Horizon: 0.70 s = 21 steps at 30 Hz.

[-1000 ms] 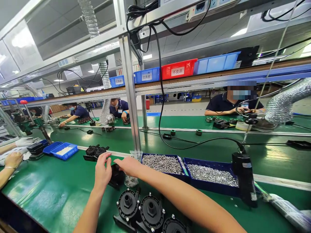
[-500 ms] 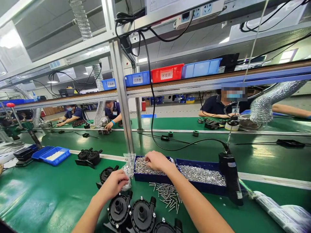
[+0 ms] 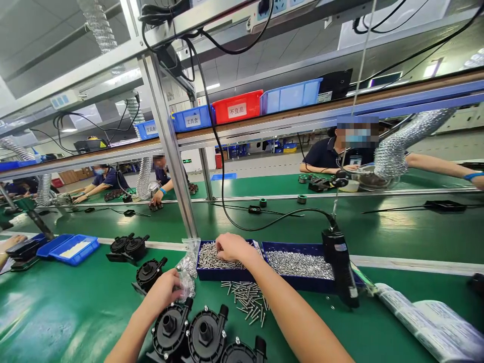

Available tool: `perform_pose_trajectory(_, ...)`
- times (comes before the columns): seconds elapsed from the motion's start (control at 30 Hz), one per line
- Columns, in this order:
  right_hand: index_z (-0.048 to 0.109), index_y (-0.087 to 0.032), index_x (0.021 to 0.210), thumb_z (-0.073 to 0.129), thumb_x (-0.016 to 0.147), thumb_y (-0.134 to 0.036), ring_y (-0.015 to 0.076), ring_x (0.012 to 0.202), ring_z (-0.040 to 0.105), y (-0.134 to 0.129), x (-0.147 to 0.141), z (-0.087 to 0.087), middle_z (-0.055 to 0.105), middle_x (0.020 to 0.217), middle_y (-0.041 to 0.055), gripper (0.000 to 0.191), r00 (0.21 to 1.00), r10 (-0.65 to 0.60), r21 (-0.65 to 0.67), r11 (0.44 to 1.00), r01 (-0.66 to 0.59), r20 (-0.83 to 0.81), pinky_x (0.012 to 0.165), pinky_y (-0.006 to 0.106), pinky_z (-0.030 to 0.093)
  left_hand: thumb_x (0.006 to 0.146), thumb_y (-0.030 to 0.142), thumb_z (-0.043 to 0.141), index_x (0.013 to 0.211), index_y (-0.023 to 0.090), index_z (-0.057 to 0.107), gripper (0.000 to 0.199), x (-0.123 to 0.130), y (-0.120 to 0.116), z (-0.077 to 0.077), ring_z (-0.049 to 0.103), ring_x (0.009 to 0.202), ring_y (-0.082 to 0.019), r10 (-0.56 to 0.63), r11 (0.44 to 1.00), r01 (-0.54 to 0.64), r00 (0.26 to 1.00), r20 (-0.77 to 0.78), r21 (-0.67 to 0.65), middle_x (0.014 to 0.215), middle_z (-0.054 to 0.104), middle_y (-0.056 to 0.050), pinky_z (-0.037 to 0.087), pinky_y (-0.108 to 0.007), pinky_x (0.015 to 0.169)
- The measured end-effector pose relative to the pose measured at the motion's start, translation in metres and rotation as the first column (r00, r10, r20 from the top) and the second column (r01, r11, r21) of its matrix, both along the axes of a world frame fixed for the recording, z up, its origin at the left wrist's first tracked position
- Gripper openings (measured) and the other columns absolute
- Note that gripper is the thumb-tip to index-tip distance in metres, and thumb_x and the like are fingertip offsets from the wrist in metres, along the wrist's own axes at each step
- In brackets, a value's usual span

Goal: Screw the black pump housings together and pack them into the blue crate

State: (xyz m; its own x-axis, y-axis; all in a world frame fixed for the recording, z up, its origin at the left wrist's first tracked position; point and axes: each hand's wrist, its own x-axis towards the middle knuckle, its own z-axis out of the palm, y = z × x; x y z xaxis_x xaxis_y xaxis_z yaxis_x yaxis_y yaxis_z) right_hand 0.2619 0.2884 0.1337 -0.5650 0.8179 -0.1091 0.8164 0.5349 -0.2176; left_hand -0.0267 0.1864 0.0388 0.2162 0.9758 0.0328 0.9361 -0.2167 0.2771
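My left hand is curled at the lower end of a clear plastic bag of small shiny metal parts. Its fingertips are partly hidden there, so what they pinch cannot be made out. My right hand reaches into the left part of a dark blue tray, its bent fingers closed among the metal screws. Loose screws lie in front of this tray. Black pump housings stand in a row close to me, with small metal pieces at their rims. Another black pump housing sits beyond my left hand.
A second blue tray holds small shiny metal parts. A black power screwdriver hangs over its right end. White plastic-wrapped rolls lie at right, a blue bin at left. Co-workers sit across the green bench.
The view has shifted, so the bench appears further left. My left hand stays at the bag and my right hand among the screws, its fingers slightly more curled.
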Motion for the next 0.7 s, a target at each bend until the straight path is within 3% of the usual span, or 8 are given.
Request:
perform_pose_trajectory(0.2,0.075,-0.02,0.122,0.069,0.099,-0.025,0.0273,0.117,0.07,0.001,-0.004,-0.003,0.076,0.124,0.0107,0.024,0.983,0.067,0.066,0.996,-0.056,-0.172,0.099,0.04,0.055,0.074,0.016,0.067,0.072,0.02,0.075,0.009,-0.005,0.004,-0.009,0.061,0.086,-0.025,0.047,0.998,-0.05,0.996,0.079,0.048,0.093,0.061,-0.007,0.043,-0.034,0.081)
perform_pose_trajectory(0.37,0.077,-0.026,0.127,0.087,0.083,-0.044,0.032,0.118,0.071,-0.006,-0.015,-0.012,0.074,0.13,0.0122,0.05,0.97,0.131,0.051,0.991,-0.124,-0.202,0.089,0.033,0.053,0.074,0.018,0.064,0.066,0.021,0.069,0.011,0.003,0.004,-0.009,0.056,0.079,-0.023,0.022,0.996,-0.042,0.975,0.223,0.083,0.085,0.058,-0.006,0.04,-0.033,0.075)
perform_pose_trajectory(0.47,0.081,-0.023,0.114,0.086,0.085,-0.035,0.0293,0.106,0.075,-0.009,-0.02,-0.013,0.079,0.118,0.011,0.031,0.979,0.112,0.026,0.994,-0.109,-0.169,0.082,0.032,0.054,0.08,0.028,0.063,0.069,0.021,0.068,0.014,0.007,0.002,-0.005,0.056,0.077,-0.022,0.036,0.992,-0.075,0.936,0.35,0.097,0.082,0.06,-0.005,0.04,-0.033,0.074)
perform_pose_trajectory(0.57,0.08,-0.019,0.099,0.079,0.091,-0.026,0.025,0.098,0.076,-0.01,-0.022,-0.01,0.081,0.105,0.0088,0.01,0.988,0.088,0.017,0.996,-0.086,-0.129,0.084,0.034,0.057,0.09,0.046,0.059,0.077,0.019,0.07,0.031,0.005,0.0,0.003,0.056,0.073,-0.021,0.084,0.989,-0.134,0.866,0.494,0.067,0.077,0.063,-0.005,0.041,-0.031,0.07)
perform_pose_trajectory(0.7,0.075,-0.015,0.094,0.069,0.102,-0.028,0.0207,0.097,0.074,-0.007,-0.016,-0.004,0.078,0.099,0.0066,0.016,0.993,0.059,0.044,0.998,-0.054,-0.099,0.092,0.039,0.059,0.089,0.068,0.057,0.088,0.016,0.072,0.054,0.002,-0.003,0.011,0.051,0.061,-0.016,0.159,0.979,-0.205,0.737,0.657,-0.008,0.07,0.062,-0.002,0.038,-0.027,0.059)
